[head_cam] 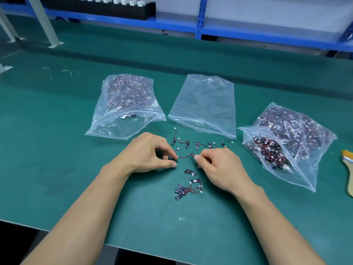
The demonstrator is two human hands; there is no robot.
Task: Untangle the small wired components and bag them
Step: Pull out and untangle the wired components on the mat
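Two bare forearms are extended from the near edge across the green surface (57, 159). Between them, closest to the viewer, a small cluster of components (186, 189) is laid on the surface: black rectangular boards joined by red-and-black leads with white connectors, overlapping one another. Just beyond it, a single component (190, 172) is laid apart.

The left hand (147, 152) is held palm down, its fingers (168, 150) curled and closed against the thumb on one end of a wired component (184, 156). The right hand (221, 165) is held opposite, and the black board at the other end is pinched at its fingertips (197, 158). The lead is drawn in a shallow curve between the two hands. Whether it is raised off the surface cannot be determined.

Beyond the hands, a loose row of separated components (197, 145) is spread on the surface, each apart from its neighbours.

Three clear zip bags are laid further back. The left bag (124, 104) is filled at its far end with components, and its mouth is turned toward the hands. The middle bag (204, 104) is laid flat. The right bag (298, 134) is packed with tangled components, and a pile is exposed at its open mouth. A brush (348, 165) with a pale handle is partly shown at the right edge. Blue shelving (198, 25) is mounted behind the surface.
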